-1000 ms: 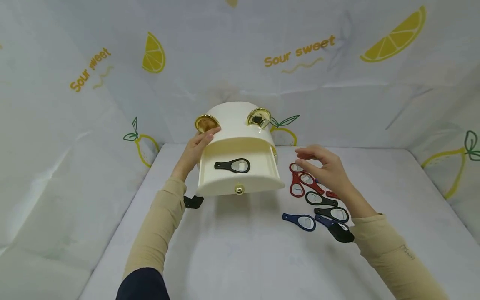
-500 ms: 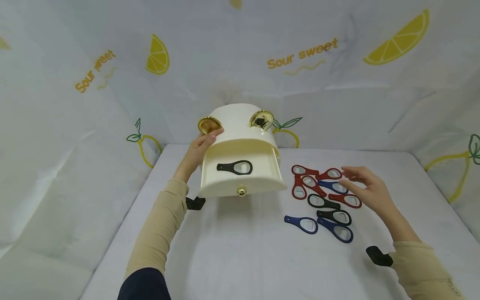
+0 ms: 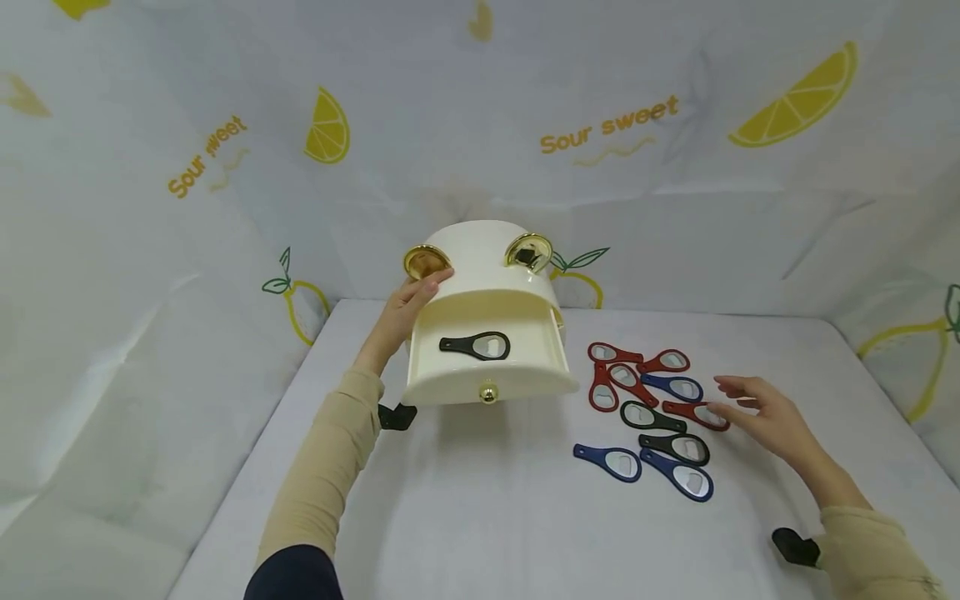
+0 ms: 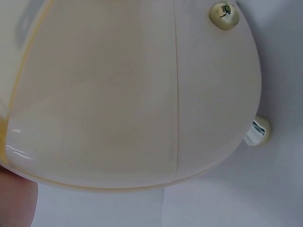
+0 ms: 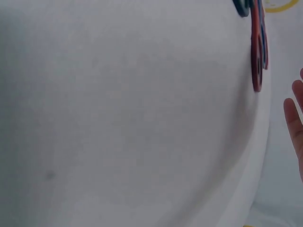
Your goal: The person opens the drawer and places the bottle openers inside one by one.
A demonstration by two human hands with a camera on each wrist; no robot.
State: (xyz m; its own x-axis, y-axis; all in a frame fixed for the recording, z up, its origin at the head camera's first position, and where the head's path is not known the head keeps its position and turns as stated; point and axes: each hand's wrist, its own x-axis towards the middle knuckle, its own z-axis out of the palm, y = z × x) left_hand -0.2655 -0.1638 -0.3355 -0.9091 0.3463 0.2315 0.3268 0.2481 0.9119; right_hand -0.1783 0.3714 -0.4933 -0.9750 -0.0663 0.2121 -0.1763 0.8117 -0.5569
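So the left hand (image 3: pixel 399 319) rests on the upper left of a white box (image 3: pixel 483 254) in the middle of the frame, right by one of its two gold discs (image 3: pixel 426 262). That grip looks loose, just lying against the shell. The left wrist view is mostly the side of the box, with two gold feet (image 4: pixel 224 16) at the right of the frame.

The box's drawer (image 3: pixel 450 388) is pulled out, gold knob (image 3: pixel 488 392) in front, and one black opener (image 3: pixel 475 345) lies flat inside, handle to the left of the frame.

Right hand (image 3: pixel 772 418) is over at the right of the frame, grip spread, nothing in it. In the head view its thumb overlaps the end of a red opener (image 3: pixel 692 414), but I can't tell if they touch.

Rest of the pile lies right of centre on the white counter (image 3: pixel 487 517): four more red ones, two black, three blue, some overlapping. The lowest-left blue opener (image 3: pixel 600 456) sits a bit apart. Backdrop (image 3: pixel 420 67) is a white sheet with lemon prints and "Sour sweet" on it.
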